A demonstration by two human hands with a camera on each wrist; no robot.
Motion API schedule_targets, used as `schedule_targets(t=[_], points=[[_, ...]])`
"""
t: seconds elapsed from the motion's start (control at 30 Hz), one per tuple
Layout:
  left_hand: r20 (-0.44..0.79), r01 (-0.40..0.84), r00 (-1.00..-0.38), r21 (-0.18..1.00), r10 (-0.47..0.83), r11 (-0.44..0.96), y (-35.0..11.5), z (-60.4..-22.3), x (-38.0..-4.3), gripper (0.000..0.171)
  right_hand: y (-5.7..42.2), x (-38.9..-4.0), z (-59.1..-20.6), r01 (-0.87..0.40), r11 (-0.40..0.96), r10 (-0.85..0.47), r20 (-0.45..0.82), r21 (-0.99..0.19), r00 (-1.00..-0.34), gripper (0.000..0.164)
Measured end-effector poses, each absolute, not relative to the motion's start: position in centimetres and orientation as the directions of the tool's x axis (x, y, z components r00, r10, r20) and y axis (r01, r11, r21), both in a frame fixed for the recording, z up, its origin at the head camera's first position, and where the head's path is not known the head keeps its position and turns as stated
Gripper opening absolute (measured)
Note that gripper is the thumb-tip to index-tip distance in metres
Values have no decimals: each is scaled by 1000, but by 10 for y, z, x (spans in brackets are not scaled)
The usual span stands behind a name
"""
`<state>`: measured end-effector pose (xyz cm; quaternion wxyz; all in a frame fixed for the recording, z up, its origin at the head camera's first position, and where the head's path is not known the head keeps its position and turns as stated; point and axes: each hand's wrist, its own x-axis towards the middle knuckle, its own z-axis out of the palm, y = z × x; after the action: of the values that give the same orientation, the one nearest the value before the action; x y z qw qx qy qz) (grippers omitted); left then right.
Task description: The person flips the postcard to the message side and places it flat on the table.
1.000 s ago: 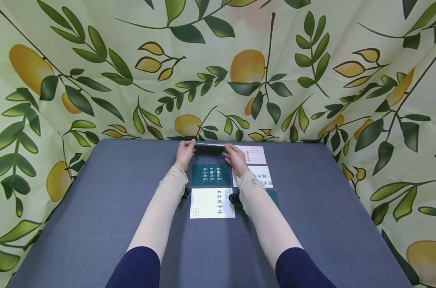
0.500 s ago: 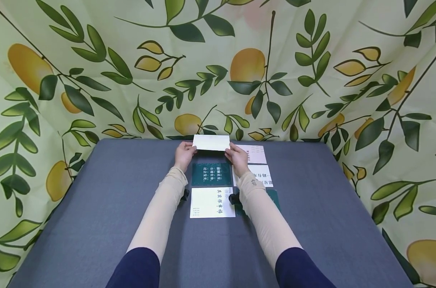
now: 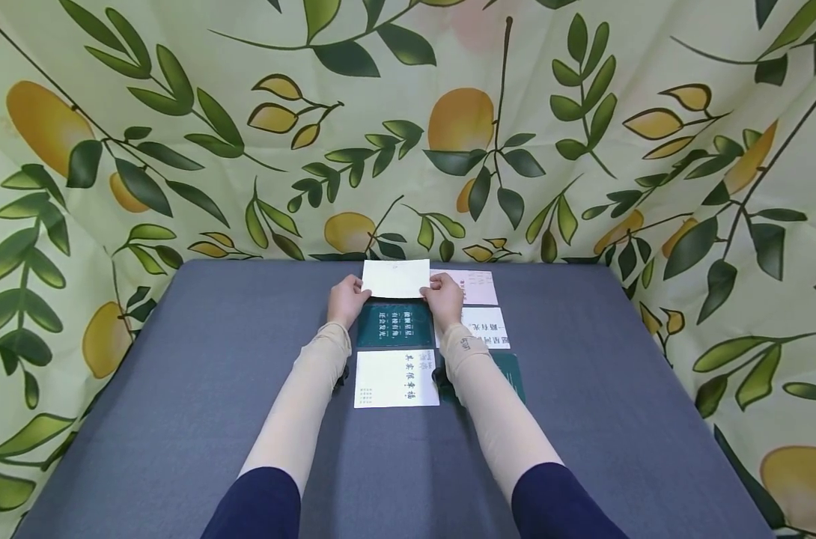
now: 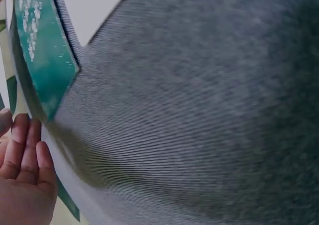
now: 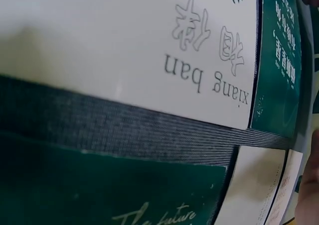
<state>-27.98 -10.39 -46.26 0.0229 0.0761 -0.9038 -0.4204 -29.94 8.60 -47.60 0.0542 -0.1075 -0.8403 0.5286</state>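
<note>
At the far side of the table, my left hand (image 3: 346, 301) and right hand (image 3: 444, 301) pinch a white card (image 3: 396, 278) by its two sides. Its white face with a small faint print shows, and it overlaps the table's back edge in the head view. Just nearer lies a dark green card (image 3: 395, 325) with white writing. In front of that is a white card with black writing (image 3: 397, 379). In the left wrist view, the left hand's fingers (image 4: 31, 153) show at the lower left. Only part of the right hand (image 5: 309, 190) enters the right wrist view.
To the right lie a pinkish card (image 3: 477, 287), a white card with writing (image 3: 492, 328) and another green card (image 3: 510, 372), partly under the right forearm. A grey cloth covers the table (image 3: 212, 419). A leaf-patterned curtain (image 3: 394, 67) hangs behind it.
The held card has tipped from nearly edge-on, dark underside showing, to its white face turned up. Both hands have come slightly lower and nearer with it. The other cards stay put.
</note>
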Motion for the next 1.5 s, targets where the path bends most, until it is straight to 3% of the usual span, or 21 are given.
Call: schedule_targets(t=[0.23,0.37,0.47,0.53,0.67,0.8,1.03,1.17,1.4,1.5], points=[[-66,-172,-980,751,-186,638,-108,-469,-280,26,85,-299,-480,127,518,135,-66,-846,-989,43],[-48,-159,-982,733,-183,662,-109,-472,-280,27,84,-301,-485,50,620,65,-12,-783,-998,14],[-38,-152,-983,717,-179,680,-109,-473,-281,25,82,-302,-485,3,681,43,35,-733,-998,43],[-33,-149,-984,699,-176,699,-108,-473,-281,23,80,-302,-484,10,691,34,18,-723,-999,46],[-18,-132,-988,619,-154,774,-104,-471,-280,19,77,-301,-481,57,728,37,-44,-683,-998,17],[-11,-111,-992,541,-125,834,-101,-470,-280,18,75,-300,-477,36,815,13,-44,-578,-999,33],[23,-32,-999,372,-44,928,-98,-471,-286,19,75,-299,-472,-7,905,-27,-42,-426,-999,27],[48,-9,-998,352,-28,936,-97,-469,-288,20,74,-299,-469,-23,933,-36,-29,-358,-999,27],[70,-18,-996,367,-47,930,-95,-467,-284,25,81,-298,-468,-18,880,-23,-6,-475,-1000,36],[84,-12,-995,432,-54,902,-90,-462,-284,27,95,-300,-464,-6,849,3,16,-528,-1000,41]])
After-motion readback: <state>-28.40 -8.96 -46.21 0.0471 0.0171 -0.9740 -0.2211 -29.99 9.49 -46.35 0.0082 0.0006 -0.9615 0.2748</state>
